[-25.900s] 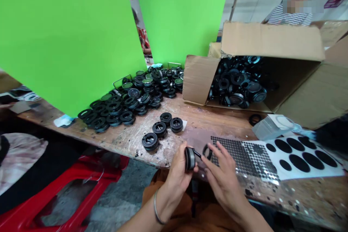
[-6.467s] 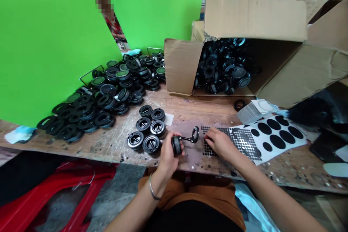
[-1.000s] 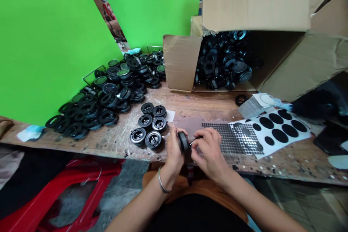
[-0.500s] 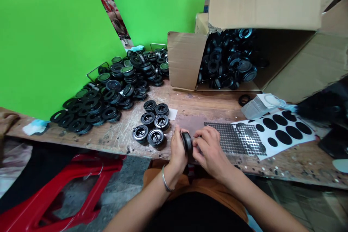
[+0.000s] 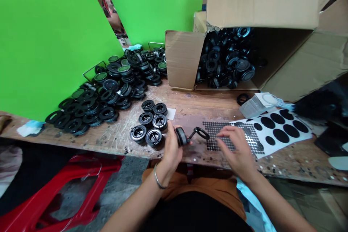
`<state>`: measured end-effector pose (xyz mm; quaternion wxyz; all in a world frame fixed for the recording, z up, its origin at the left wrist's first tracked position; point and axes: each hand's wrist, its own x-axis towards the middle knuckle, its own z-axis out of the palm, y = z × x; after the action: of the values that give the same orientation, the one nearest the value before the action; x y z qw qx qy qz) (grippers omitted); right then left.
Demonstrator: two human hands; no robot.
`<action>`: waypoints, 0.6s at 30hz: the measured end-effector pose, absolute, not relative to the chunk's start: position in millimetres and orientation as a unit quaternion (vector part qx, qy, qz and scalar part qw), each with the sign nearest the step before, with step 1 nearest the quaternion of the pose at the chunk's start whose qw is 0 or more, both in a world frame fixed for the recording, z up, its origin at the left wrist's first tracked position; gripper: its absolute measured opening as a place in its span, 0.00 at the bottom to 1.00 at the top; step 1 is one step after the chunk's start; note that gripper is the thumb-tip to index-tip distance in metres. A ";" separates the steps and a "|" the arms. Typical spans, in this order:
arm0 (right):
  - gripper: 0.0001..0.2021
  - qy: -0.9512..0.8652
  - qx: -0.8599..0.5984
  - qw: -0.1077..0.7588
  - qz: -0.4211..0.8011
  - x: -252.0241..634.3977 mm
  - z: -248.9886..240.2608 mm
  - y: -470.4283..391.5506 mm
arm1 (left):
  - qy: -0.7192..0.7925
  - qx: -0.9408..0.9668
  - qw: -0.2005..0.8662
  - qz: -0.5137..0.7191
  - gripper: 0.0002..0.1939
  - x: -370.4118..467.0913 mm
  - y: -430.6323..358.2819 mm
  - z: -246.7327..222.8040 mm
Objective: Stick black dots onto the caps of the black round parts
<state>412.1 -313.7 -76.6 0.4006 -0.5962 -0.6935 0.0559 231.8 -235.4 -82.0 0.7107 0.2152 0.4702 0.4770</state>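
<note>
My left hand [image 5: 172, 144] grips a black round part [image 5: 181, 136] on its edge, above the front of the bench. From that part a thin black ring [image 5: 201, 133] on a short arm sticks out to the right. Apart from it, my right hand [image 5: 237, 148] hovers over a sheet of small dark dots [image 5: 214, 141], thumb and fingers spread; nothing shows between them. Left of my left hand, several similar black round parts [image 5: 153, 137] lie in two short rows. A small white card [image 5: 170, 114] lies beside them.
Black round parts [image 5: 108, 96] are heaped along the green panel [image 5: 54, 36]. An open cardboard box [image 5: 181, 59] holds more. On the right lie a white sheet with large black circles [image 5: 281, 135] and a grey stack [image 5: 252, 105]. A red frame [image 5: 89, 185] stands below the bench's left edge.
My right hand has left the round part and moved right, over the dotted sheet. A ring now sticks out from the part in my left hand, which has shifted slightly left.
</note>
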 end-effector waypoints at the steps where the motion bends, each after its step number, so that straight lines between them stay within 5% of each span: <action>1: 0.04 -0.686 -0.615 0.381 0.077 418.5 -79.3 -311.8 | 0.470 0.216 0.707 0.482 0.28 230.3 -233.0 -81.0; 7: 0.07 -0.750 -0.621 0.181 0.139 419.1 -105.5 -302.8 | 0.471 0.237 0.687 0.501 0.23 228.3 -227.2 -84.4; 18: 0.04 -0.781 -0.621 0.057 0.028 400.7 -111.3 -291.1 | 0.492 0.218 0.673 0.508 0.24 233.1 -228.5 -95.1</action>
<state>400.7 -291.1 -111.3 0.0572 -0.6209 -0.7813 0.0280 233.1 -228.5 -95.1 0.6726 0.2182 0.4916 0.5082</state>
